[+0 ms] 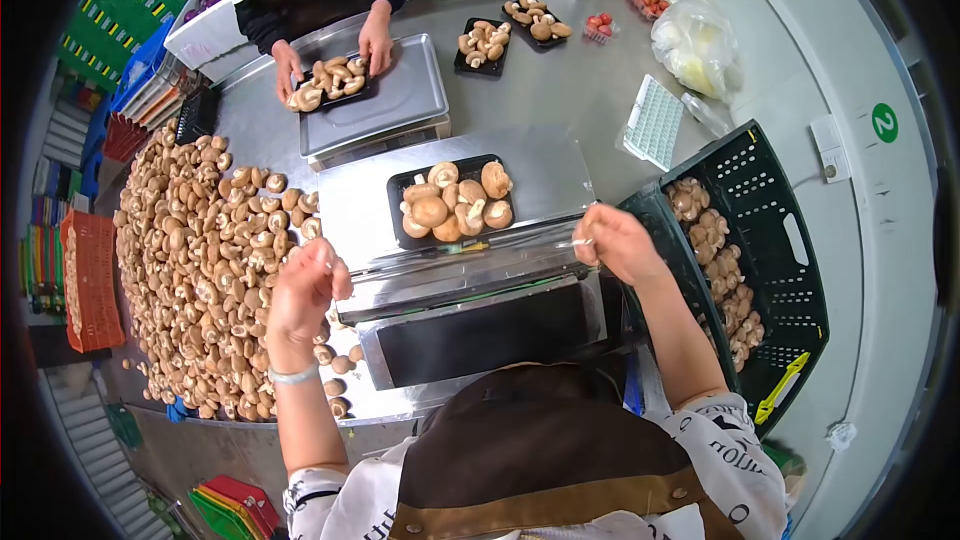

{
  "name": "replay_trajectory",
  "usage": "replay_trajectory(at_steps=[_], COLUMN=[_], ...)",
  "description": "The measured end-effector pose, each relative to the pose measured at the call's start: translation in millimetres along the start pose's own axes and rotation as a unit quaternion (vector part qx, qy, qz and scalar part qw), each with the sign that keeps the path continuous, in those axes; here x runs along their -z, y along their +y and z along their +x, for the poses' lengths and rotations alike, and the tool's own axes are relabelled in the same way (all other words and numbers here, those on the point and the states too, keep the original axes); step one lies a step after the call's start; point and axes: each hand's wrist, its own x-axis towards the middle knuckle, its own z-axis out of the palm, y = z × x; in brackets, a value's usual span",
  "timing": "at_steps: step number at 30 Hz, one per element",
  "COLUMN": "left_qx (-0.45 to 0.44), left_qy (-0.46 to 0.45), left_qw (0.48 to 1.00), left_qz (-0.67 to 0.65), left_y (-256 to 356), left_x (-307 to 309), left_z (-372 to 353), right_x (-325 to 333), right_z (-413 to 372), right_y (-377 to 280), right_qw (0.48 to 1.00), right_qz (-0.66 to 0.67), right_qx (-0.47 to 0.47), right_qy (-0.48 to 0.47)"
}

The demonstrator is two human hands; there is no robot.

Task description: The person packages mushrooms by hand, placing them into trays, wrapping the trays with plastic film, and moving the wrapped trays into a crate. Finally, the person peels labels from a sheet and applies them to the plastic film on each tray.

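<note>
A black tray (396, 202) filled with several brown mushrooms (430, 211) sits on the metal surface of a wrapping machine (350, 202). Clear film (520, 252) stretches across the machine just in front of the tray. At the right end of the film, my right hand (612, 240) is closed in a pinch with the film's edge at its fingers. My left hand (308, 285), fingers curled together, is raised at the left end of the film, beside the mushroom pile; what it holds, if anything, is too small to make out. Neither hand touches the tray.
A big mushroom pile (210, 270) covers the left side. Across the table, a co-worker's hands (375, 38) hold a mushroom tray over a scale (385, 105). Two filled trays (483, 45) stand further back. A dark green crate (770, 240) with packed mushrooms is at the right.
</note>
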Motion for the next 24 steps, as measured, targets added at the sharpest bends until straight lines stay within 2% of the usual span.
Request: replay_trajectory(at_steps=[1,2,3,4,5,6,7,8,9,10,11,12,13,14,15,16,17,19,20,21,23,24], left_qx=[-0.026,-0.095,-0.114,-0.168,-0.227,-0.262,-0.272,-0.267,-0.295,-0.188,-0.252,-0.197,-0.14,-0.123,-0.09,-0.059,-0.031,0.061,0.016,-0.028,-0.099,-0.134], left_qy=[-0.027,-0.052,-0.01,-0.003,-0.021,-0.018,0.048,0.061,0.087,0.093,0.096,0.097,0.097,0.084,0.051,0.017,-0.017,-0.019,-0.006,0.008,0.044,0.062], left_qw=[0.999,0.993,0.98,0.97,0.969,0.964,0.959,0.94,0.844,0.918,0.88,0.875,0.867,0.876,0.918,0.95,0.974,0.954,0.944,0.932,0.906,0.89], left_qz=[-0.027,-0.039,-0.166,-0.174,-0.1,-0.035,0.058,0.201,0.439,0.336,0.391,0.431,0.469,0.459,0.384,0.305,0.223,0.294,0.328,0.362,0.409,0.432], left_y=[12.5,18.5,21.1,17.8,16.7,-3.5,-26.2,-48.8,-76.0,-88.9,-93.7,-93.7,-86.9,-87.6,-88.4,-86.8,-84.2,-85.1,-87.8,-90.7,-102.5,-107.4], left_x=[-3.8,-0.8,-6.4,-4.5,-15.0,-2.1,0.9,16.7,33.6,18.7,10.0,7.1,2.2,4.5,6.3,6.9,6.6,5.7,0.5,-4.5,-0.2,1.1], left_z=[9.7,26.2,39.1,61.7,86.6,120.6,145.6,167.3,186.2,184.6,182.2,177.7,172.5,170.9,165.4,159.4,153.2,130.8,116.6,104.9,95.6,90.6], right_x=[-5.0,-10.0,-15.2,-22.0,-28.5,-24.4,-13.9,-3.2,7.3,14.4,17.7,21.9,23.9,26.9,28.6,29.5,24.4,11.4,7.0,6.6,-1.4,-3.5], right_z=[12.2,29.7,48.8,69.7,92.7,118.8,143.8,164.7,179.5,185.2,189.0,193.3,196.1,195.6,192.8,188.5,178.5,148.9,139.4,129.4,117.2,111.2], right_y=[-6.5,-12.7,-17.8,-22.0,-24.8,-14.5,4.5,26.1,43.4,53.0,59.3,64.4,63.1,62.1,63.1,67.0,62.5,54.3,54.5,64.4,75.3,78.1], right_qw=[0.996,0.984,0.965,0.966,0.96,0.957,0.936,0.912,0.875,0.866,0.852,0.834,0.845,0.857,0.867,0.927,0.927,0.925,0.882,0.883,0.828,0.85], right_qz=[0.051,0.102,0.152,0.116,0.08,-0.049,-0.177,-0.288,-0.396,-0.444,-0.49,-0.532,-0.521,-0.509,-0.495,-0.372,-0.371,-0.365,-0.462,-0.469,-0.531,-0.511], right_qx=[0.072,0.143,0.213,0.224,0.236,0.24,0.241,0.216,0.188,0.136,0.082,0.028,0.023,0.014,0.004,-0.028,-0.052,-0.101,-0.087,-0.007,0.17,0.111], right_qy=[-0.002,-0.004,-0.005,0.061,0.125,0.157,0.187,0.197,0.206,0.187,0.167,0.145,0.116,0.086,0.055,0.041,0.016,-0.036,-0.018,-0.003,0.052,0.063])
